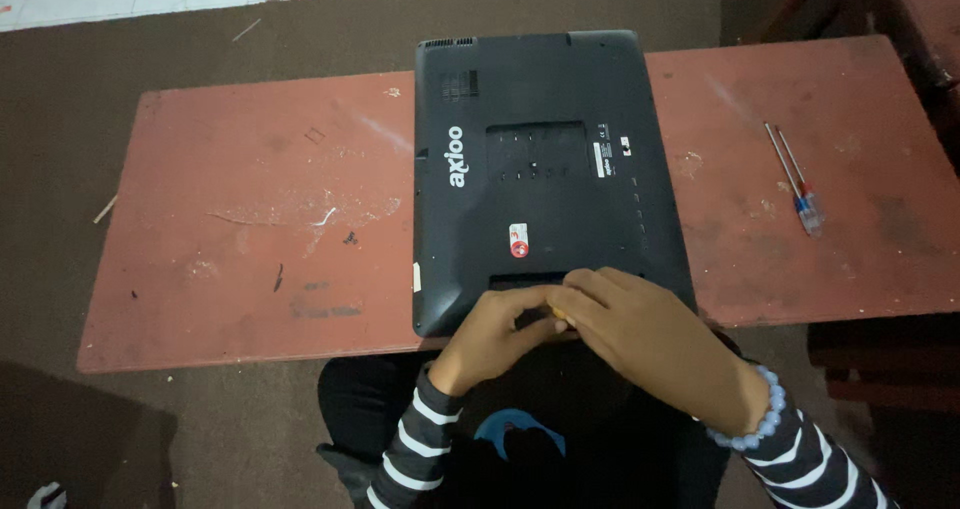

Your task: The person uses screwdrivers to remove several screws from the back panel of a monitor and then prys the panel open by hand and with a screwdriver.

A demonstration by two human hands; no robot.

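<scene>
A black slab-shaped device (pixel 545 169) lies back-side up across a worn red table (pixel 250 219), its near edge hanging toward me. My left hand (pixel 492 337) and my right hand (pixel 640 334) meet at that near edge, fingers curled together. A small yellow-orange bit (pixel 558 315) shows between the fingertips; what it belongs to is hidden. A bead bracelet (pixel 762 419) circles my right wrist. Both sleeves are striped.
Two thin screwdrivers (pixel 795 181) with red and blue handles lie on the table's right part. Dark carpet surrounds the table. Dark red furniture stands at the right and far right corner. Pale floor tiles show at the top left.
</scene>
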